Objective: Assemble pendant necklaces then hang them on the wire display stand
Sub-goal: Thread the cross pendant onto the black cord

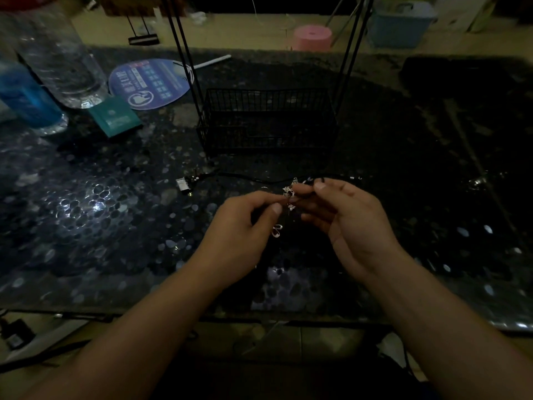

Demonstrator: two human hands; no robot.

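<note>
Your two hands meet low over the dark pebble-patterned tabletop, just in front of the wire display stand. Your left hand pinches a small silver pendant between thumb and forefinger; your right hand closes its fingertips on the black cord, whose end appears aimed at the pendant's loop. Held this close and raised off the surface, the two pieces seem lined up for threading, so the step in hand looks like assembly, with hanging not yet begun.

The rest of the cord trails leftward across the tabletop to a small metal clasp. Another pale pendant piece shows just under your left thumb; whether it lies on the table or hangs from your fingers cannot be told in this dim light.

The stand's basket base sits directly beyond your hands, its thin black uprights rising out of view, and no necklace is visible on it. To the far left stand a clear plastic bottle and a blue bottle, with a teal packet and a round printed fan beside them, all well apart from the work. A pink stool and a blue bin sit on the floor behind. Nothing blocks the reach to the stand; the poor light and the loose cord are the likelier snags.
</note>
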